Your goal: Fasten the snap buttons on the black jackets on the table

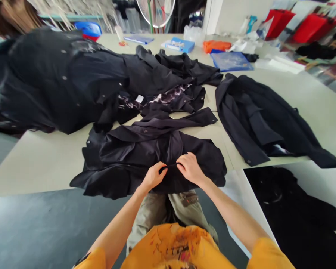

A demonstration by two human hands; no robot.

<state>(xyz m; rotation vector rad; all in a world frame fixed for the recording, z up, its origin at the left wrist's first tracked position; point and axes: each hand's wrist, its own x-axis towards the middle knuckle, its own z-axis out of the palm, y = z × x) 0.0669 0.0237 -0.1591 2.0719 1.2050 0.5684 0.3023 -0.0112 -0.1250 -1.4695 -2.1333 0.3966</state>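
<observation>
Left hand (154,176), right hand (190,168) — both pinching a fold of the black, loose-fabric garment (117,151); uneven tugging might crease it, overhang could drag it off the flat, pale tabletop (44,160).

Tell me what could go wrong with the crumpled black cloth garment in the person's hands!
The crumpled black cloth garment hangs a little over the near edge of the pale, flat-topped table, so it might slip toward the smooth grey floor if let go.

The left hand and right hand pinch it close together; tugging hard could strain the cloth between them.

The dark, long-sleeved cloth jacket to the right looks similar, so they could get mixed up.
</observation>
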